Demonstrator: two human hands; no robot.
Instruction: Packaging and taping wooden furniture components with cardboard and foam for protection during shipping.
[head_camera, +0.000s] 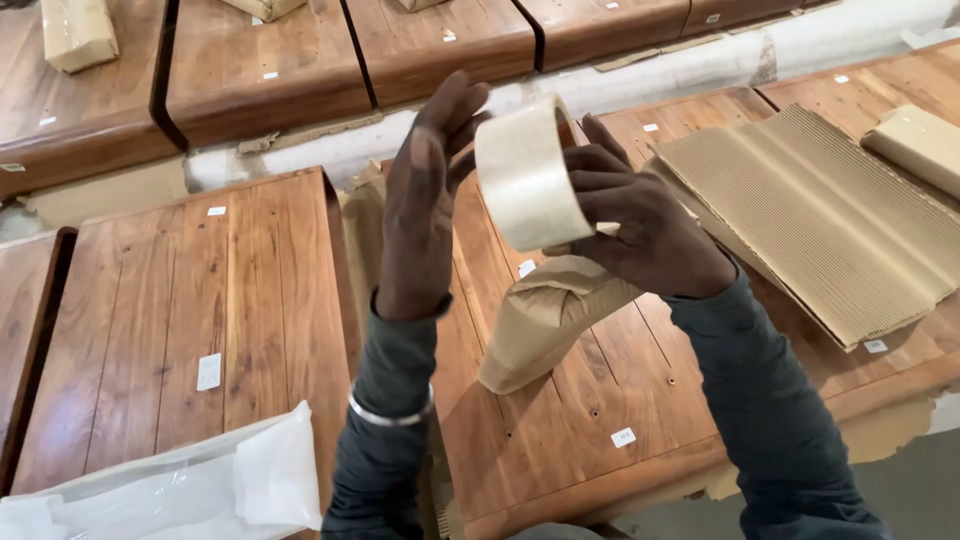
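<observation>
Holding a roll of pale packing tape (522, 172) up above a wooden tabletop (590, 400), right hand (640, 215) gripping it around the rim, fingers curled tight on the roll. Raising the left hand (425, 195) flat and open just beside it, fingertips nearing the roll's edge. Lying below: a brown paper-wrapped piece (545, 320); corrugated cardboard sheet (810, 215) resting to the right; clear plastic bag (200, 490) sitting lower left.
</observation>
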